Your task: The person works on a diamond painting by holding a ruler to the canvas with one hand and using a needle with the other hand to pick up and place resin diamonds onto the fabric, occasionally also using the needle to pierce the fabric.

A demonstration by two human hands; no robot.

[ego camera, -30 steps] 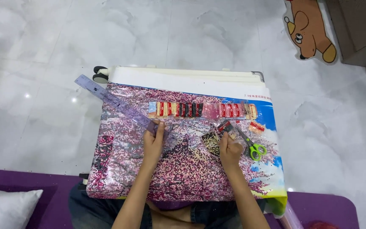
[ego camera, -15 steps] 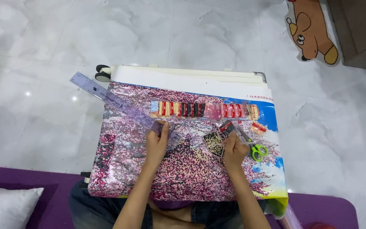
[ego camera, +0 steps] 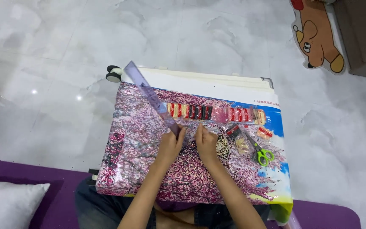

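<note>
A pink, sparkly bead mosaic canvas (ego camera: 140, 144) lies over a white suitcase (ego camera: 200, 78) in front of my knees. My left hand (ego camera: 171, 144) grips the near end of a long clear purple ruler (ego camera: 151, 96), which slants up and away to the left over the canvas. Close beside it, my right hand (ego camera: 205, 142) rests flat on the canvas with its fingers together, holding nothing that I can see. A row of small red, black and cream bead packets (ego camera: 214, 113) runs across the canvas just beyond both hands.
Green-handled scissors (ego camera: 261, 153) and a few loose packets (ego camera: 240, 140) lie right of my right hand. Grey marble floor surrounds the suitcase. A bear-shaped mat (ego camera: 318, 36) sits at the far right, a purple cushion (ego camera: 30, 199) and white pillow (ego camera: 5, 203) near me.
The ruler has swung from a flat slant to a steeper one, its far end now nearer the suitcase wheel. My right hand left the packets by the scissors and moved left beside my left hand.
</note>
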